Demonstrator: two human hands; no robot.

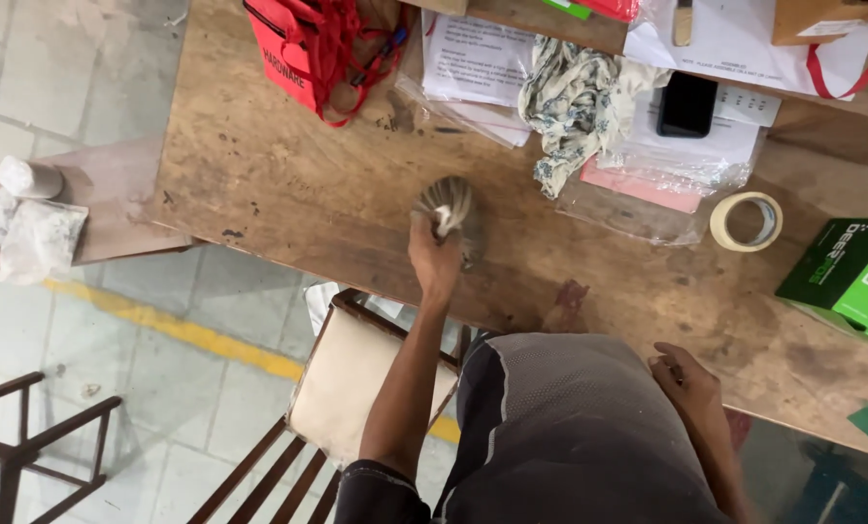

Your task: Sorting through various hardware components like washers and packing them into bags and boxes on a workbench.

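Gripping a bunched grey cloth [447, 206] on the wooden table [288, 184], left-hand fingers [432, 254]; right-hand fingers [684, 374] loosely curled, empty.

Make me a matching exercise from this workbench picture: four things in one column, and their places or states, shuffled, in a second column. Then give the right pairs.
Things
1. grey rag
2. tape roll
3. black phone
4. right hand

Places or states
A. lies on plastic-wrapped papers at the far side of the table
B. rests empty at the table's near edge
C. gripped by the left hand and pressed to the tabletop
D. lies flat on the wood beside the green box

Pairs: 1-C, 2-D, 3-A, 4-B
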